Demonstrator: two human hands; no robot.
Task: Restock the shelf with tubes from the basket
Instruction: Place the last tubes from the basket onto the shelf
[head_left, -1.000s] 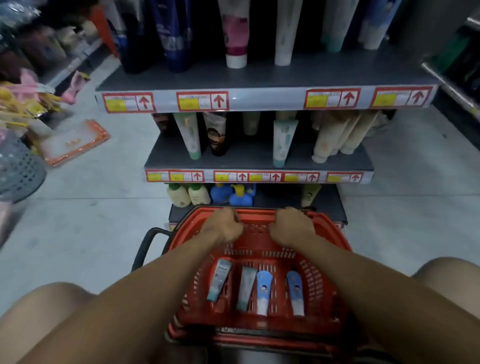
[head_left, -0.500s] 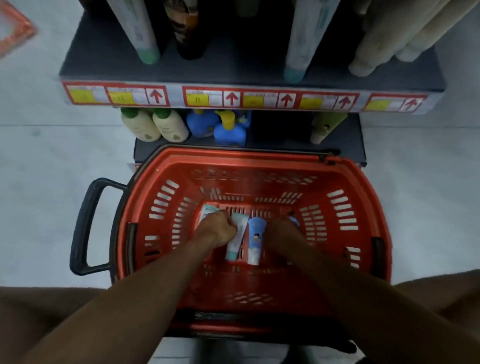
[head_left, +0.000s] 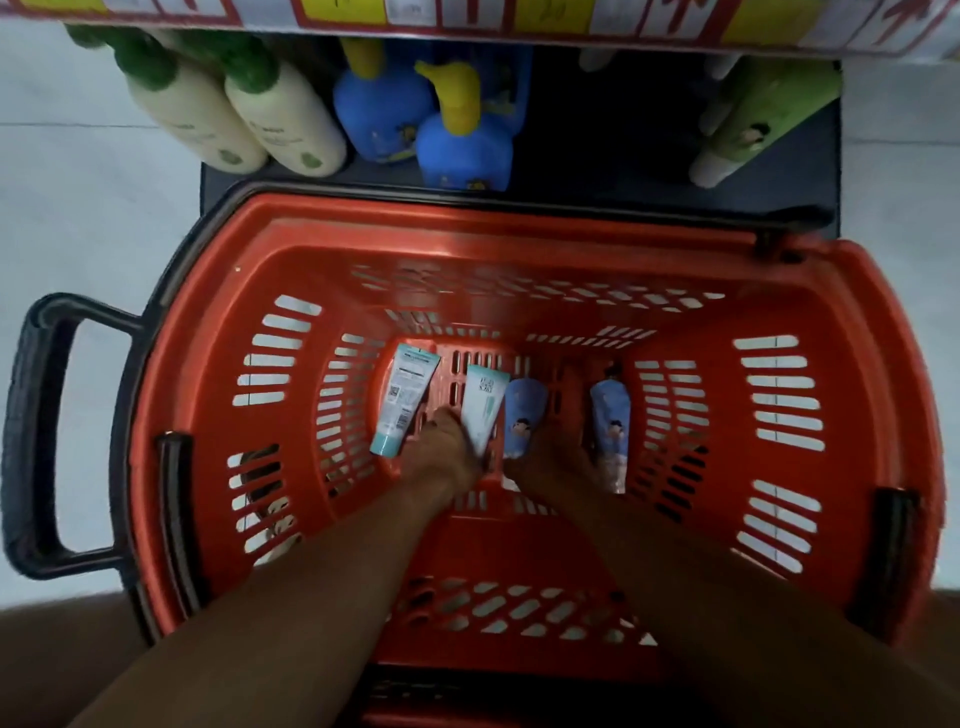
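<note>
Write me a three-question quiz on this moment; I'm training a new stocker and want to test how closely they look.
1. How many tubes lie in the red basket?
2. True or false: the left hand is down on the basket floor between the teal-capped tube and the white tube.
3. Which stand on the bottom shelf just behind the basket? A) blue bottles with yellow tops B) cans C) boxes

Key: 1. Four. 2. True. 3. A.
</note>
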